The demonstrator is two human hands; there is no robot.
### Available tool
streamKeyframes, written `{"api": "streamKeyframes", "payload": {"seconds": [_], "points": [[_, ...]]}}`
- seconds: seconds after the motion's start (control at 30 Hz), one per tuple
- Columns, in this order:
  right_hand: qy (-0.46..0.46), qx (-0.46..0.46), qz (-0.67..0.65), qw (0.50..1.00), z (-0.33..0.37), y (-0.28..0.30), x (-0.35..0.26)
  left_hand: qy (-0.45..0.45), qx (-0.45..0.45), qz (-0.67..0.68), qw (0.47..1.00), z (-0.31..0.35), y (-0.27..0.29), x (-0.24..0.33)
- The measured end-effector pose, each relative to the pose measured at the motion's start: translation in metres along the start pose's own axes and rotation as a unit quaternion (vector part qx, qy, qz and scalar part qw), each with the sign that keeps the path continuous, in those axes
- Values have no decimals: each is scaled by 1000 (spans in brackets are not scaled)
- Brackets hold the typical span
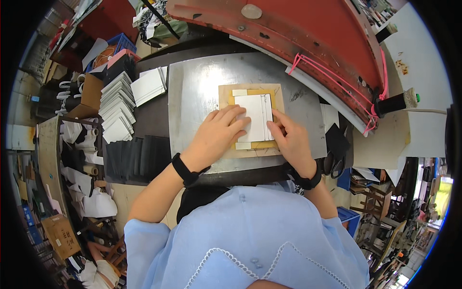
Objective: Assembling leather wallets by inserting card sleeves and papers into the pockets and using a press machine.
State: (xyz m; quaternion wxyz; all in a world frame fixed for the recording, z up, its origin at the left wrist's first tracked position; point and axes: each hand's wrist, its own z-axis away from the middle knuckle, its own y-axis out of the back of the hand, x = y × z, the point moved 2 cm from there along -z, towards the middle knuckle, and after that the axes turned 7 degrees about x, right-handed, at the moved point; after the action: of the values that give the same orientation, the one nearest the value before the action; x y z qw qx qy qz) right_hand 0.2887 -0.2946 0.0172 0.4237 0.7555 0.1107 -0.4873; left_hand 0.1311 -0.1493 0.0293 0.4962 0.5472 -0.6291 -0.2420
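A white card (255, 117) is laid flat on a brown board (250, 120) on the metal table (192, 96), long axis running away from the person. It is pressed by flattened fingers of the left hand (216, 137) and right hand (288, 139).

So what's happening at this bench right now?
A person presses a white sheet flat onto a brown board lying on a metal plate. The left hand lies across the sheet's left side; the right hand pins its right edge. Stacks of white cards and dark pieces sit to the left.
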Motion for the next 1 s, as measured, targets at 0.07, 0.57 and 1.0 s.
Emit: {"api": "streamKeyframes", "payload": {"seconds": [0.07,0.57,1.0], "points": [[-28,-1,-28,999,0,0,0,-2,-3,-14,1000,0,-1,1],[-5,17,-7,1000,4,-6,0,-12,8,29,999,0,0,-3],[85,16,70,994,3,-5,-2,-14,-18,17,1000,-10,0,-5]]}}
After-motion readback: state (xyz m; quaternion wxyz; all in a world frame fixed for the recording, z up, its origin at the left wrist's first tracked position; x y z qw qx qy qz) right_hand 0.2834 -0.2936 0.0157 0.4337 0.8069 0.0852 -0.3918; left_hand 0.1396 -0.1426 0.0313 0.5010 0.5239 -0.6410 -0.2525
